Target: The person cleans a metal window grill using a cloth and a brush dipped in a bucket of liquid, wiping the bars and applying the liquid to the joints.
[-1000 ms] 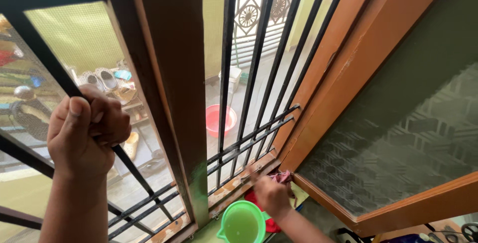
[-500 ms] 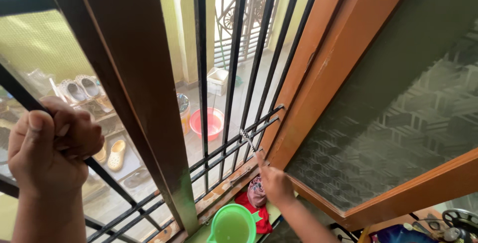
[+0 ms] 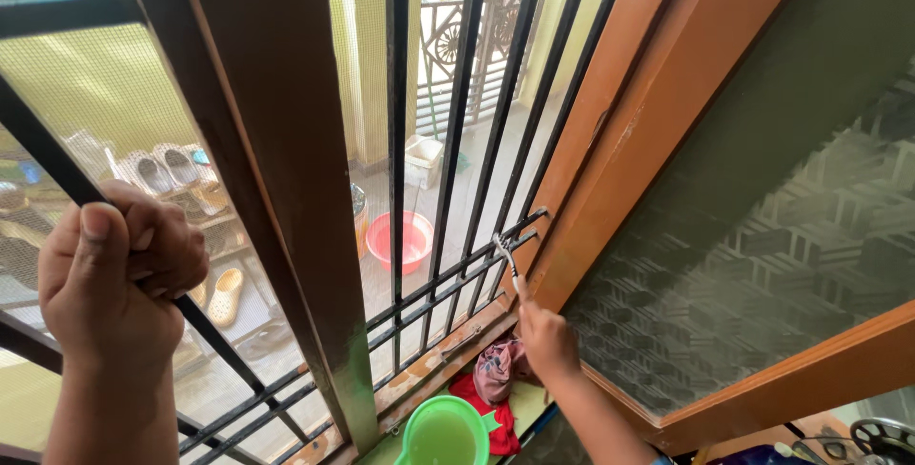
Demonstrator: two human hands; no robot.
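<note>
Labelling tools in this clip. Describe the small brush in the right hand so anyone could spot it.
Start at the black window grille beside the orange wooden frame. Follow its low double crossbars right to their end near the frame. The toothbrush touches them there, pale and thin, rising from the right hand, slimmer than any bar.

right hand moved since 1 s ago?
Yes. The right hand rose from the sill by the green cup, bringing its brush up to the lower crossbars.

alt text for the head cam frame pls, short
Seen from above, the right hand holds a small brush against the black window grille, while the left hand grips one of its bars. Below sit a green mug and crumpled cloths.
</note>
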